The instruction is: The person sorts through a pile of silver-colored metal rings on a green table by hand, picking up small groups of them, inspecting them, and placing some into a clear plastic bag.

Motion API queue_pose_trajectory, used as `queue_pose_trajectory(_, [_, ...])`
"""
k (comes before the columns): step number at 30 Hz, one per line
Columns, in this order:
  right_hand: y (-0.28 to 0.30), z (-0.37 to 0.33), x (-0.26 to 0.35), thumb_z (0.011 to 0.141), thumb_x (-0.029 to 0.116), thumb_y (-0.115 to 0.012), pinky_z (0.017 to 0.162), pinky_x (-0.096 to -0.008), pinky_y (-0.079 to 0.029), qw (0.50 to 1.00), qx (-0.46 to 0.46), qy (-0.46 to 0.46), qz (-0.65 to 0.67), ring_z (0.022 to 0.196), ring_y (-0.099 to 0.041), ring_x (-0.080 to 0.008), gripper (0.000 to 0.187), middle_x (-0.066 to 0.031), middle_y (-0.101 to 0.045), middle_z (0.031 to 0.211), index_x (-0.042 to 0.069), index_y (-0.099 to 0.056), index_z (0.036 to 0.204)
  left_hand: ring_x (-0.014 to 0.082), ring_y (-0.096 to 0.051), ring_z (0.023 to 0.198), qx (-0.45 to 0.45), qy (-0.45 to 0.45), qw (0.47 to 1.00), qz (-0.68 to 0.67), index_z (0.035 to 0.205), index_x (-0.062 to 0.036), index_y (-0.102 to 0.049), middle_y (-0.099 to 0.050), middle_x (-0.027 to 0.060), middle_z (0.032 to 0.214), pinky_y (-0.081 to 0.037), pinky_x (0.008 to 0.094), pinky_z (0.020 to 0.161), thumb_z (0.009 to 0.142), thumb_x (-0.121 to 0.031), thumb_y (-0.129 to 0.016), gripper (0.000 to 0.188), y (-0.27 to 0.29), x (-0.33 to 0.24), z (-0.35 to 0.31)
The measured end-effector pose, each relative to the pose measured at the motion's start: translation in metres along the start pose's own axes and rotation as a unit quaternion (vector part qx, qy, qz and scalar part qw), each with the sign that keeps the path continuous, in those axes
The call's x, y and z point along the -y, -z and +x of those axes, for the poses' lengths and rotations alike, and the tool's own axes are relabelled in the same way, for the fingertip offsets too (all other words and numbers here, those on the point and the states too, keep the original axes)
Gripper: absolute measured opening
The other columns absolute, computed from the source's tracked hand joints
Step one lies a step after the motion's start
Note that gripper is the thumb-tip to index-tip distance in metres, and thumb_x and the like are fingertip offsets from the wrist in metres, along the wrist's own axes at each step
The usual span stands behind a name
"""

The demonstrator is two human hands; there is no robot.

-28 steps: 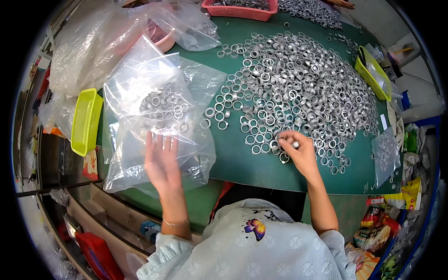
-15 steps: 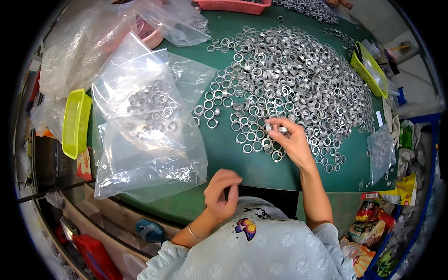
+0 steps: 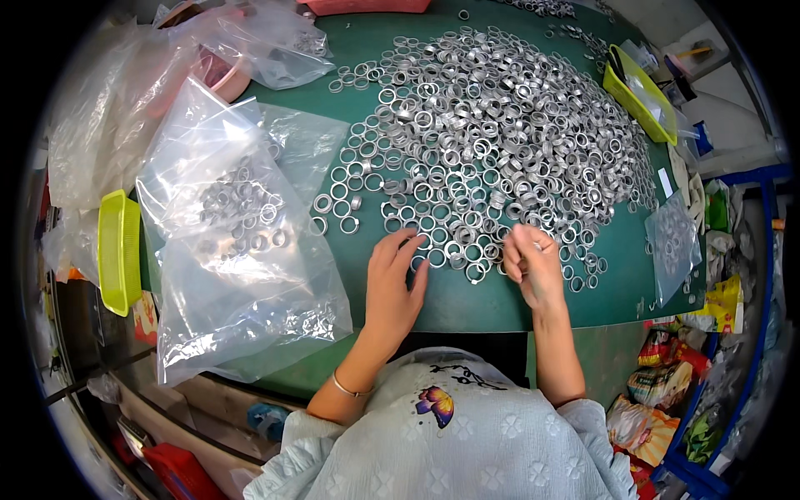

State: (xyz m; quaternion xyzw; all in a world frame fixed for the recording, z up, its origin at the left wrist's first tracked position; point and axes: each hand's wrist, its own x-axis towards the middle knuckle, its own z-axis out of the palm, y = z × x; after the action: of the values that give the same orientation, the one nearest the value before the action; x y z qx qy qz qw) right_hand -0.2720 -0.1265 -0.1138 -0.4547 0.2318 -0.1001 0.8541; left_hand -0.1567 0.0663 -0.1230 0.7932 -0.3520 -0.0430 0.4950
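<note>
A wide heap of silver metal rings [image 3: 500,125] covers the green mat [image 3: 467,304]. My left hand [image 3: 392,287] lies flat on the mat at the heap's near edge, fingers apart, fingertips touching the nearest rings. My right hand [image 3: 533,267] is just to its right, fingers curled and pinched on a metal ring at the heap's edge. A large clear plastic bag [image 3: 242,242] with several rings inside lies left of my left hand, not touched.
A yellow-green tray [image 3: 117,250] sits at the table's left edge and another yellow-green tray [image 3: 642,92] at the far right. A small clear bag of rings [image 3: 671,246] lies right. More crumpled plastic bags [image 3: 117,117] and a pink bowl [image 3: 221,77] lie at the back left.
My left hand left the large bag, drew back toward my body, then came forward onto the mat by the rings. My right hand stayed at the heap's near edge.
</note>
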Motion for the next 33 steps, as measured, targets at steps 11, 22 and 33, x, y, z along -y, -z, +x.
queue_pose_trajectory(11, [-0.022,0.011,-0.017,0.077,0.009,-0.065,0.061,-0.0325,-0.050,0.794,-0.163,0.189,-0.554,0.068,-0.065,-0.0258,0.016,-0.0139,-0.067,0.084,0.002,-0.067,0.090,0.0267,-0.049,0.104,0.057,0.005,0.994,0.092,0.111,-0.0060,-0.057,-0.053,0.0087,0.113,-0.035,0.0378,0.087,0.074,-0.006,-0.067,0.038,-0.018,0.001,0.009])
queue_pose_trajectory(22, [-0.019,-0.017,0.007,0.077,-0.002,-0.059,0.060,-0.0225,-0.043,0.857,-0.186,0.197,-0.438,0.064,-0.055,-0.0092,0.016,-0.0057,-0.063,0.073,-0.001,-0.068,0.090,0.0263,-0.050,0.089,0.047,-0.016,0.990,0.134,0.094,-0.0077,-0.061,-0.052,0.0068,0.095,-0.035,0.0380,0.073,0.070,-0.005,-0.069,0.025,-0.053,0.006,0.034])
queue_pose_trajectory(33, [-0.019,-0.028,0.008,0.075,-0.005,-0.057,0.053,-0.0237,-0.043,0.906,-0.101,0.273,-0.306,0.060,-0.053,-0.0157,0.019,-0.0096,-0.059,0.084,-0.001,-0.065,0.092,0.0133,-0.061,0.068,0.025,0.168,0.924,-0.341,0.100,0.0019,-0.053,-0.065,0.0104,0.091,-0.046,0.0212,0.062,0.088,0.002,-0.051,0.012,-0.043,0.000,0.021])
